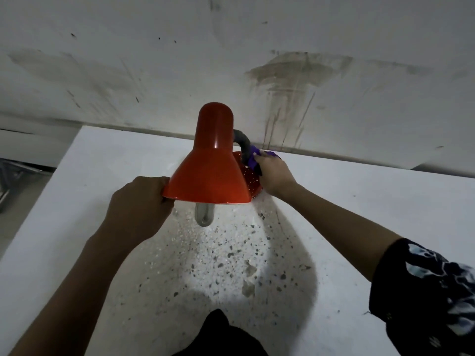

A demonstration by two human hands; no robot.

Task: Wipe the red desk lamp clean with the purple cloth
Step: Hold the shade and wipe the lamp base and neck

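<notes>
Red and glossy, the red desk lamp [213,170] stands at the back of the counter [359,201], its shade tipped toward the camera so that the bulb [204,217] pokes out beneath the rim. Behind the shade a grey neck [243,142] curves down to the red base [248,177], which is flecked with pale spots (dust or splashes, I cannot tell which).

The purple cloth [255,158] is bunched where the neck meets the base. The right hand [275,173] grips it, fingers curled over it and pressing it against the lamp. The left hand [138,204] clasps the left edge of the shade's rim, thumb on top, steadying the head.

A bright patch on the speckled counter under the shade suggests the lamp is lit. A stained wall [231,60] rises just behind, and a dark patterned sleeve [431,291] shows on the right arm.

The risk, as I judge it, lies in the two hands working against each other. A hard rub at the base while the shade is held could twist the neck or slide the lamp toward the wall. If the bulb is on it may be hot, so a slip of the left fingers under the rim could burn. The spotted base looks far from clean.
</notes>
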